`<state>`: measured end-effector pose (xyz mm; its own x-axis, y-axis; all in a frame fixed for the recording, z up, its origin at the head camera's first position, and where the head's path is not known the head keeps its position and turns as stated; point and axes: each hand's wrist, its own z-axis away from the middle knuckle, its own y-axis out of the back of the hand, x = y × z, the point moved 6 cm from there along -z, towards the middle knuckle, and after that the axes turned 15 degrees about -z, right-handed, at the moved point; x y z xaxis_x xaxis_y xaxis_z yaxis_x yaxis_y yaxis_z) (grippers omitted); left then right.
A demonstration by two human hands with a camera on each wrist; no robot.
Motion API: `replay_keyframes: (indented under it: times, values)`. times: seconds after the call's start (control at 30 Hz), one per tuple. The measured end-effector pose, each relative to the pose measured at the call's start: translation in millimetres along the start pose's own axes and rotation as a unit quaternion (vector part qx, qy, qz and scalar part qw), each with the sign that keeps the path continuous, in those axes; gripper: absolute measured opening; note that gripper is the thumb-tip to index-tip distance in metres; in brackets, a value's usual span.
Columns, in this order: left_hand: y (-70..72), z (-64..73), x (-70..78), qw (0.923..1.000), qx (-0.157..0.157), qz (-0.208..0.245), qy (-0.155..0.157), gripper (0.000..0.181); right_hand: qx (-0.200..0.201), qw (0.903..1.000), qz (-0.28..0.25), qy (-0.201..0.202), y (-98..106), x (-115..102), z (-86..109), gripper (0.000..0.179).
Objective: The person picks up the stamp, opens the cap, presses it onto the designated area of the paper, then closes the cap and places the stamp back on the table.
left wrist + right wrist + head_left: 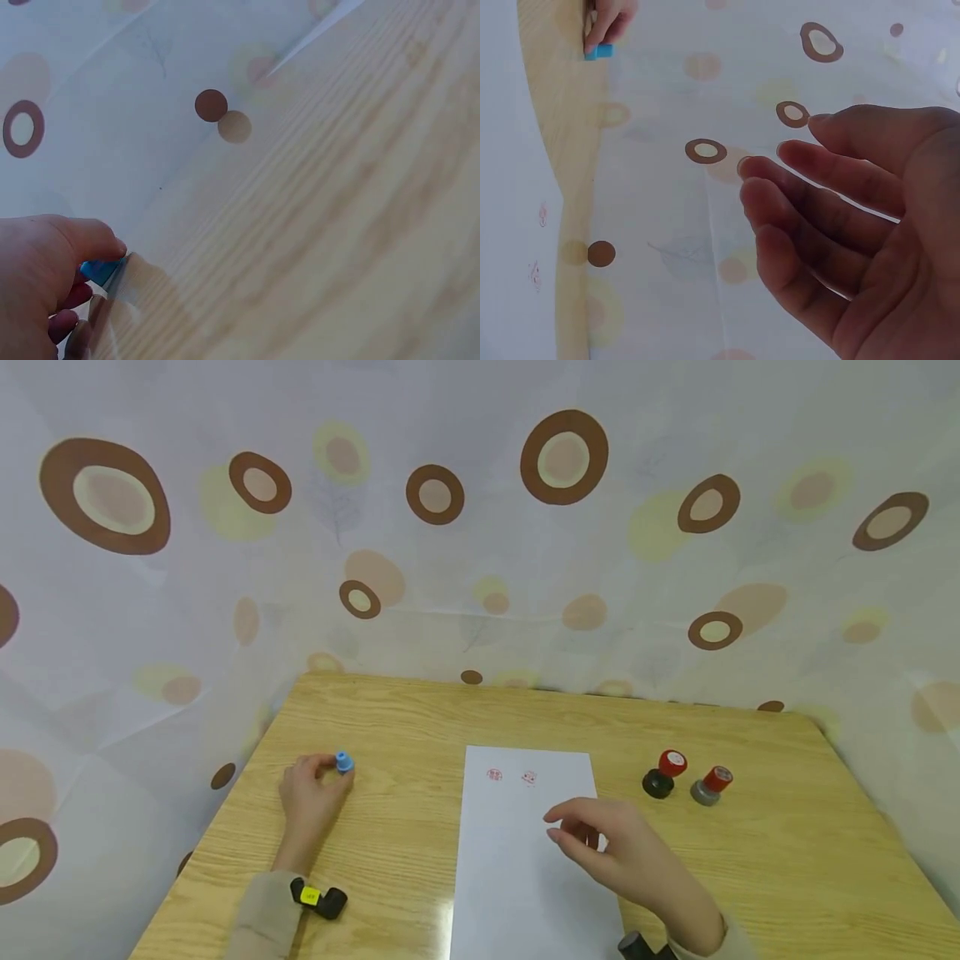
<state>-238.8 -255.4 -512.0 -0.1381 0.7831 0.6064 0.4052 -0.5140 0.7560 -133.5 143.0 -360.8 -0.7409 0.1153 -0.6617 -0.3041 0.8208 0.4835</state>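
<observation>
The head view looks forward and down from above the near edge of the wooden table (420, 727), taking in the whole top and the spotted curtain (480, 527) behind it. The left wrist view sits very close over the tabletop, facing across the wood toward the curtain. The right wrist view (turned sideways) looks past the right hand (855, 225) at the curtain. All three share the small blue piece (344, 762) in the left hand (311, 793).

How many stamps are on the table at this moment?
3. A blue stamp is pinched by the left hand. A red-topped stamp with a black base and one with a grey base stand right of the paper.
</observation>
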Motion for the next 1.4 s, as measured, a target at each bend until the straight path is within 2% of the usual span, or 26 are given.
replay_keyframes:
  times: [0.13, 0.33, 0.5, 0.7, 0.8, 0.9, 0.97, 1.1, 1.23, 1.33, 1.4]
  values:
    - [-0.6, 2.1, 1.1, 0.9998, -0.007, -0.014, -0.013, 0.037, 0.001, 1.0000, -0.010, -0.001, -3.2, 0.4, 1.9, 0.032]
    - [-1.8, 5.3, 2.2, 0.9998, 0.001, -0.005, -0.020, 0.029, -0.006, 0.9999, -0.013, -0.001, -5.7, 0.2, 4.8, 0.032]
    - [-3.4, 11.6, 3.8, 0.9981, -0.010, 0.060, -0.001, 0.025, -0.010, 0.9998, -0.016, 0.003, -7.3, -1.0, 4.9, 0.032]
    - [2.2, 30.5, 10.4, 0.9923, -0.035, 0.117, 0.021, 0.028, -0.010, 0.9998, -0.019, 0.000, -9.9, -1.9, 3.8, 0.032]
    - [8.7, 41.7, 18.8, 0.9898, -0.024, 0.141, 0.006, 0.022, -0.014, 0.9996, -0.023, -0.001, -11.4, -2.9, 2.7, 0.030]
    - [15.6, 54.1, 34.8, 0.9846, -0.012, 0.171, -0.033, 0.020, -0.018, 0.9995, -0.025, 0.004, -12.3, -4.1, 2.7, 0.030]
    - [21.2, 64.0, 50.8, 0.9791, -0.005, 0.190, -0.072, 0.024, -0.020, 0.9995, -0.026, 0.002, -13.1, -5.0, 3.1, 0.030]
    - [27.8, 88.3, 87.2, 0.9594, 0.010, 0.226, -0.168, 0.032, -0.020, 0.9995, -0.025, -0.007, -16.8, -9.4, 2.6, 0.029]
    - [21.1, 119.0, 121.1, 0.9263, -0.005, 0.272, -0.261, 0.036, -0.027, 0.9994, -0.019, -0.013, -25.5, -14.6, 1.0, 0.029]
    - [7.8, 142.6, 138.2, 0.9006, -0.038, 0.311, -0.301, 0.036, -0.049, 0.9982, -0.030, -0.018, -37.6, -14.4, -0.1, 0.034]
    - [-3.2, 157.0, 146.3, 0.8885, -0.061, 0.327, -0.316, 0.038, -0.066, 0.9964, -0.044, -0.029, -46.5, -10.8, 0.0, 0.039]
